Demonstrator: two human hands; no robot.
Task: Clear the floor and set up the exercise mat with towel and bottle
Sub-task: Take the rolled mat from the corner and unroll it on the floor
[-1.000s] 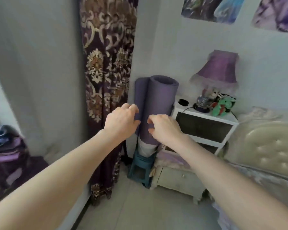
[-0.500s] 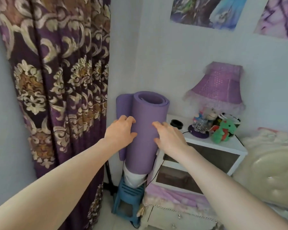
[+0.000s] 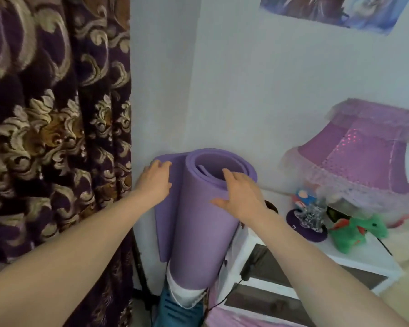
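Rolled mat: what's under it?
The rolled mat stands upright on something white atop a blue stool; the contact itself is hidden by the mat's lower end.

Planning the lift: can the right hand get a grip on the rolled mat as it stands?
Probably yes: the right hand already rests on the mat near its top, with nothing between them.

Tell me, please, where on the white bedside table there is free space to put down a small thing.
Free: the front strip of the white bedside table, between the right hand and the green plush toy. Crowded: the back, with the lamp, its glass base and the toy.
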